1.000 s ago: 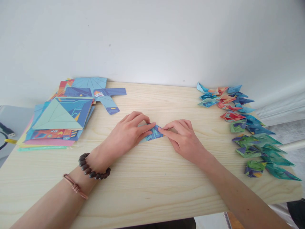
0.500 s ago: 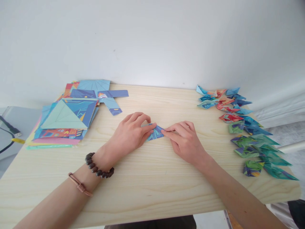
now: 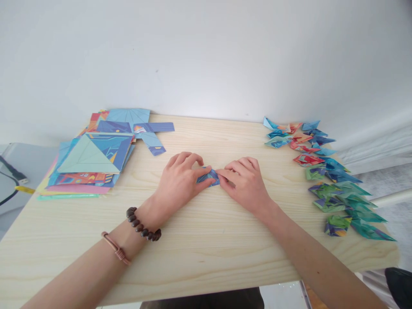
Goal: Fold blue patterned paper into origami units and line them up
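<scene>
A small folded piece of blue patterned origami paper (image 3: 212, 176) lies at the middle of the wooden table, between my hands. My left hand (image 3: 182, 178) has its thumb and index finger closed on the paper's left part. On the right end, my right hand (image 3: 243, 182) pinches the paper with thumb and index finger. Fingers cover much of the paper, so its full shape is hidden. Dark beads and a copper bangle circle my left wrist.
At left sits a stack of coloured paper (image 3: 90, 159), with cut strips (image 3: 157, 127) behind it. Several folded paper figures (image 3: 328, 204) stand in rows along the right side. A white wall (image 3: 206, 56) rises behind the table (image 3: 206, 249). A cable (image 3: 13, 191) lies off the left edge.
My left thumb has come down over the paper's front, and my right fingers have shifted their pinch. Less of the paper shows now. The view has moved slightly.
</scene>
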A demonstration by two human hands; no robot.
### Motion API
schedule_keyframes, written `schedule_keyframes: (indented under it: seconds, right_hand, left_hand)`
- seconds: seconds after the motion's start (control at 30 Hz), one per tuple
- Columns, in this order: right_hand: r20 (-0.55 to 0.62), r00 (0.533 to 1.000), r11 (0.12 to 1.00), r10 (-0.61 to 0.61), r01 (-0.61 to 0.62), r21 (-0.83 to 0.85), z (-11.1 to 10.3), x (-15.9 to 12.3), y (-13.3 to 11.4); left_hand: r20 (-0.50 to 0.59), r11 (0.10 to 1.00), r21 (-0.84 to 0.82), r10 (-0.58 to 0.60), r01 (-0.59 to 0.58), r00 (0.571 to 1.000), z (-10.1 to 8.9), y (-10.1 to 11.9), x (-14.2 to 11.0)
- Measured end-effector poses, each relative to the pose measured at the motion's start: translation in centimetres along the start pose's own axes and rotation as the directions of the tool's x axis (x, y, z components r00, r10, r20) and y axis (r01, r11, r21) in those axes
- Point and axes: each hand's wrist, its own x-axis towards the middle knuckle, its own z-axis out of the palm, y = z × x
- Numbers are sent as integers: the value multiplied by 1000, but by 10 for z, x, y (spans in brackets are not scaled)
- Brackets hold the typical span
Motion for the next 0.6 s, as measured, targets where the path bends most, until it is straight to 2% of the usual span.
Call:
schedule_keyframes:
  seconds: [0.23, 0.6]
  right_hand:
    - [34, 999, 998, -36, 38, -52, -4, -3, 0]
    - [-1, 998, 995, -58, 57, -87, -9, -12, 6]
  left_hand:
    - [-3, 999, 21, -24, 24, 1000, 1, 1, -1]
    - [-45, 999, 41, -33, 34, 998, 5, 0, -2]
